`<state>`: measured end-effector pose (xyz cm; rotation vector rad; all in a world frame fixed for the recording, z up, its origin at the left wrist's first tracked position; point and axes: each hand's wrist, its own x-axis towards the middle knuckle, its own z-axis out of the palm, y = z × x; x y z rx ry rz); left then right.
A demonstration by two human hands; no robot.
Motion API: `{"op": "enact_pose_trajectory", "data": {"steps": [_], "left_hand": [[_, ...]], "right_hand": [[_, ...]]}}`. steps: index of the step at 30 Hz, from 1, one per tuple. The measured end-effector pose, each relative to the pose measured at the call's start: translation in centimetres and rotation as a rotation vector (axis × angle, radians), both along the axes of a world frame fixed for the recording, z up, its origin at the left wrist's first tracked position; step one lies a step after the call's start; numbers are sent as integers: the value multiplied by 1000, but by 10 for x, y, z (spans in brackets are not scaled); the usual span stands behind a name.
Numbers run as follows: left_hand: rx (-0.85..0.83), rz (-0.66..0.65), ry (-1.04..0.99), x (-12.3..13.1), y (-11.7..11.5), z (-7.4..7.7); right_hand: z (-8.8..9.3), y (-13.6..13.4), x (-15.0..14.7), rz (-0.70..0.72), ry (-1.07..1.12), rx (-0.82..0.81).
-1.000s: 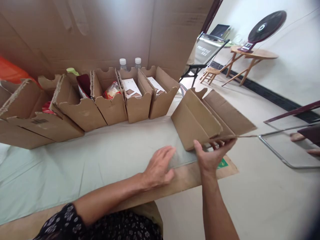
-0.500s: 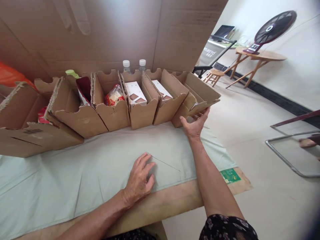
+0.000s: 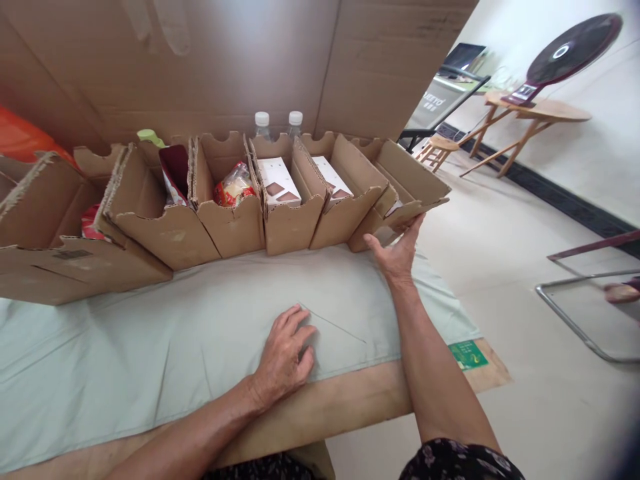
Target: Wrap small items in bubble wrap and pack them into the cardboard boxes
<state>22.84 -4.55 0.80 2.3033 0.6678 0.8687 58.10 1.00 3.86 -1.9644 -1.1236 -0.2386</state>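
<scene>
My right hand (image 3: 397, 257) grips the rightmost cardboard box (image 3: 373, 227) at its lower front, thumb to the left and fingers partly hidden at its right side. That box's right wall leans outward. My left hand (image 3: 287, 350) rests on the pale green cloth (image 3: 225, 320), fingers loosely bent and apart, holding nothing. Other open cardboard boxes stand in a row to the left. Two hold white boxes, one of them a white box with brown squares (image 3: 277, 181). Another contains a red and clear food packet (image 3: 235, 187), and a dark red packet (image 3: 175, 173) stands farther left.
Behind the row rises a large cardboard panel (image 3: 260, 60), with two white-capped bottles (image 3: 262, 121) before it. An orange item (image 3: 30, 137) is at far left. To the right are a fan (image 3: 565, 57) on a wooden table, a stool (image 3: 440, 148) and a metal frame (image 3: 565, 317).
The view has shifted slightly, so the scene sits a little farther right. Both hands keep nearly the same places, the right at the end box and the left on the cloth.
</scene>
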Motion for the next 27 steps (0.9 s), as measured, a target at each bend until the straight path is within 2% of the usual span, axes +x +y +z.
{"op": "enact_pose_trajectory", "data": {"steps": [4,7,9,12,15,17,19,21,24,27], "left_hand": [[-34,4,-12,1,0,-1],[-52,-2,-5,1,1,-1],[-45,-4,-8,0,2,-2],[-51,-5,-41,0,4,-5],[-81,1,-101,0,6,-8],[-105,6,-134,1,7,-8],[-147,22,-165,2,8,-8],[-213,53,-197,3,9,-6],[-290,107,-236,3,11,-3],[-340,160,-254,-1,13,0]], "right_hand": [[25,-37,-17,-86,-89,-108],[58,-43,-48,-4,-127,-28],[83,-29,-70,102,-122,-2],[114,9,-90,195,-184,-142],[126,34,-95,178,-271,-299],[125,33,-96,147,-290,-304],[120,15,-99,138,-286,-262],[114,-16,-105,157,-275,-210],[108,-81,-114,193,-302,-112],[100,-157,-121,155,-317,-33]]}}
